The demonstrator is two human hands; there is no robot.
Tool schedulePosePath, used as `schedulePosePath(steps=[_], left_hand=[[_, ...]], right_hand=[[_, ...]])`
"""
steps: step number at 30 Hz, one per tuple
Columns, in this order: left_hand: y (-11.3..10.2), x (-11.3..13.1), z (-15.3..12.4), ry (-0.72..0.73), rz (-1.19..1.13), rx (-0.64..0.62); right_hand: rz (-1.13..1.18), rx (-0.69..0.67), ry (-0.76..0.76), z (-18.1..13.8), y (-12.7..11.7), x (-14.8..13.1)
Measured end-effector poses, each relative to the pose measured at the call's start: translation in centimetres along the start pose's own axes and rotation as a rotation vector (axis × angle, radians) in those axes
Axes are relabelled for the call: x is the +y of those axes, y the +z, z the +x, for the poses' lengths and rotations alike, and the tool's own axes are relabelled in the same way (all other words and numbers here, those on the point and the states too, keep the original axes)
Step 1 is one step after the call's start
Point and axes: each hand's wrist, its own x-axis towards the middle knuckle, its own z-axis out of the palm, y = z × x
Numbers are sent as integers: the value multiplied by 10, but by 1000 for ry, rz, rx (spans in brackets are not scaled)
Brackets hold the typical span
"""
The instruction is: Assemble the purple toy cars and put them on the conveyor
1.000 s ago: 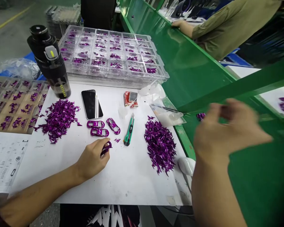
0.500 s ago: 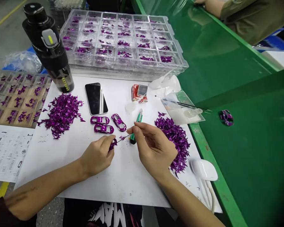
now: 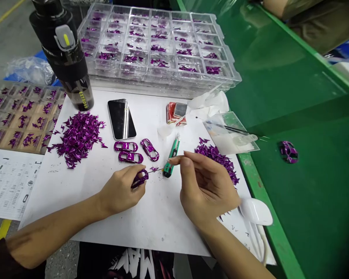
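Observation:
My left hand [image 3: 123, 188] is closed around a small purple toy car body [image 3: 139, 179], gripped by thumb and fingers just above the white work surface. A thin metal rod [image 3: 154, 171] sticks out from the car towards the right; whether it is attached or held is unclear. Beside the rod is a small pointed purple piece [image 3: 154, 169]. My right hand [image 3: 205, 186] hovers right of the car, its fingertips brought together; anything between them is too small to make out. Three more purple car bodies [image 3: 130, 157] lie beyond my left hand. A green utility knife [image 3: 172, 157] rests between the hands.
Piles of purple pieces lie left [image 3: 80, 135] and right [image 3: 218, 155]. Around them are a phone [image 3: 122, 119], a dark bottle [image 3: 65, 58], compartment trays [image 3: 163, 79], tweezers [image 3: 235, 130] and a white mouse-shaped device [image 3: 256, 212]. Another car body [image 3: 288, 151] sits on the green surface. A person's sleeve [image 3: 314, 23] shows top right.
My right hand has moved right, away from the car and rod. The left hand has turned slightly, so more of the car shows. The whole view has shifted a little.

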Motion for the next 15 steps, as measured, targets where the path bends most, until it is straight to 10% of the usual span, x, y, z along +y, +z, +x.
schedulePosePath(steps=[15], left_hand=[[-4,1,2,-228,-168,-117]], right_hand=[[-96,-62,-253,-16,9,2]])
